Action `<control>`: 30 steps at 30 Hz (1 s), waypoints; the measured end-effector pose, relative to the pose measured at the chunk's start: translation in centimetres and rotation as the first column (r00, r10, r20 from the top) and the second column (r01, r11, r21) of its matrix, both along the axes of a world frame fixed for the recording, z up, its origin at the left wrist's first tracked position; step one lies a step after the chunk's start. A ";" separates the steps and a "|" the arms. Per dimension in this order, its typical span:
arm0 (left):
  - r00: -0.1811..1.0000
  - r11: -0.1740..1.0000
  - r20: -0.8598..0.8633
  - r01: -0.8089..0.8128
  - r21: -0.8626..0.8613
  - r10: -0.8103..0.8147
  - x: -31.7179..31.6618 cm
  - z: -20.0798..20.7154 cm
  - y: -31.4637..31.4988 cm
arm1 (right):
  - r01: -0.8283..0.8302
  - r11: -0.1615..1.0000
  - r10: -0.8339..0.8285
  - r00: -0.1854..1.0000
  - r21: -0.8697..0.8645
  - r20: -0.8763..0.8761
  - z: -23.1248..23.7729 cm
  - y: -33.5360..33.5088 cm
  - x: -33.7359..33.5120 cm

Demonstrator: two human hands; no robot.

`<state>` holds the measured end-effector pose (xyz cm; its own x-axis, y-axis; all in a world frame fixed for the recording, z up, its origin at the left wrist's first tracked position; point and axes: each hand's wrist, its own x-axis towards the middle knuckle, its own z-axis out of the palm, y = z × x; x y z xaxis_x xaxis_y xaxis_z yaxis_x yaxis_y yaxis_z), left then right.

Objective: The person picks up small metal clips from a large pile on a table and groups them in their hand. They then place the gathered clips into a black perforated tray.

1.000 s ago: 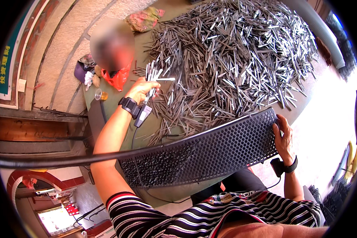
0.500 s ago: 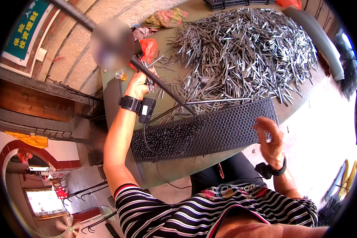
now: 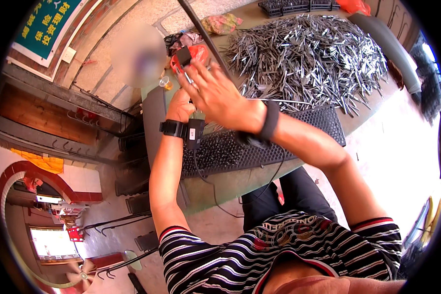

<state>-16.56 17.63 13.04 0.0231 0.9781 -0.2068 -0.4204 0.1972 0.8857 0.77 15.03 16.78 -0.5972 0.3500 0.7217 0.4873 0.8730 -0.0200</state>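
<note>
My right hand (image 3: 219, 97) reaches across to the left, its fingers stretched out and slightly apart, in front of my left hand (image 3: 181, 105). Behind it, my left hand is closed; the thin metal strips (image 3: 189, 79) it grips are mostly hidden, with just a bit showing by the right fingers. Below both hands lies a long black panel (image 3: 215, 152) full of round holes, its left part studded with dark pieces. A large heap of thin grey metal strips (image 3: 308, 61) covers the table beyond.
A dark rod (image 3: 203, 29) slants down behind my right hand. A clear cup (image 3: 165, 83) and a red plastic bag (image 3: 197, 53) are at the table's left. Black racks (image 3: 299, 7) lie at the far edge. A cable (image 3: 213, 188) loops below the panel.
My right hand has swung from the panel's right end up and left to my left hand. The strips in my left hand are now mostly covered. The view has shifted slightly.
</note>
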 end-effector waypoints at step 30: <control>0.832 0.809 0.088 -0.553 0.199 0.548 0.4 -3.5 1.3 | -0.955 -0.163 -0.713 0.289 -0.249 -0.639 -8.6 3.0 -7.3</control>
<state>-16.12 18.90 9.58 -0.5299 0.8480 -0.0049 -0.4253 -0.2607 0.8667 -6.50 18.01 8.19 -0.4537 0.8607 -0.2309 -0.6942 -0.5039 -0.5139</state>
